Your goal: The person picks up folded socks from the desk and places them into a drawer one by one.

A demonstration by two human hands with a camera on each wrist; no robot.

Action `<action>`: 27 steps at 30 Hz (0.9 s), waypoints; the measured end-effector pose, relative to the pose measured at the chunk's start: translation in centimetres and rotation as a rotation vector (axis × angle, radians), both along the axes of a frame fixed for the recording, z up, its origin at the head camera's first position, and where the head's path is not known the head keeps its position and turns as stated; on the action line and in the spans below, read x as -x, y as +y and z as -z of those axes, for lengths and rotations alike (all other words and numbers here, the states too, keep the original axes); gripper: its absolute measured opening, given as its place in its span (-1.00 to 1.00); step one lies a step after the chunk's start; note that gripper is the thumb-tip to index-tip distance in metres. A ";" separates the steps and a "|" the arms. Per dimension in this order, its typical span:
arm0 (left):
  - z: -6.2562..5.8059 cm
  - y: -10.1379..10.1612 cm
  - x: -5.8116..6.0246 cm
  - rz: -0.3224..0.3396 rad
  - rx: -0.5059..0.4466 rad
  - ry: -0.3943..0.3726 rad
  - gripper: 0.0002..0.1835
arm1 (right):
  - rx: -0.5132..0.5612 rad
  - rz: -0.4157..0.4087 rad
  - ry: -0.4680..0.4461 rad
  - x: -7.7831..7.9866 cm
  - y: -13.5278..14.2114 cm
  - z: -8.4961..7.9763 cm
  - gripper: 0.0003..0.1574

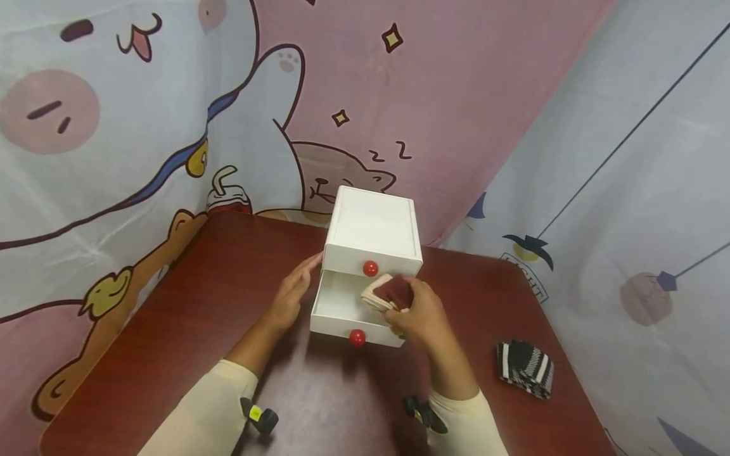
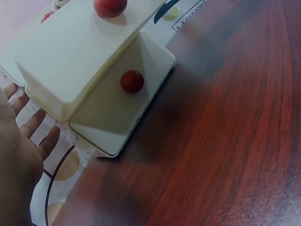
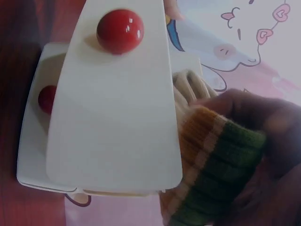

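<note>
A white drawer box [image 1: 373, 221] with red knobs stands on the table, its middle drawer [image 1: 342, 297] pulled out. My right hand [image 1: 424, 316] pinches a folded pair of socks [image 1: 393, 292] over the right side of that drawer. They look cream and maroon from above; the right wrist view shows a ribbed cuff [image 3: 211, 165] in green, cream and orange. My left hand [image 1: 291, 294] lies along the box's left side with fingers extended, its fingertips at the wall. Below the open drawer, the left wrist view shows the shut bottom drawer [image 2: 110, 106].
A folded black-and-white pair of socks [image 1: 525, 368] lies on the dark red wooden table [image 1: 188, 316], at the right. Printed cloth [image 1: 456, 82] hangs behind and beside the table. The pulled-out drawer front projects toward me.
</note>
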State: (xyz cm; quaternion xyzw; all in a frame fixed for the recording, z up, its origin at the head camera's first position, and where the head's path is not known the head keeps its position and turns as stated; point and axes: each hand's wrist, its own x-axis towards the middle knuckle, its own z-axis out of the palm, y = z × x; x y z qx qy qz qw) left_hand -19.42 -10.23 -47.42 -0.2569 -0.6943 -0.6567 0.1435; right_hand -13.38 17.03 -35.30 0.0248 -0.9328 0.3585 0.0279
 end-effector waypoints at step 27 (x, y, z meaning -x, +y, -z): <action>-0.2 0.0 -0.2 0.001 -0.002 0.002 -0.47 | 0.129 -0.363 0.008 4.1 -1.2 3.2 -0.25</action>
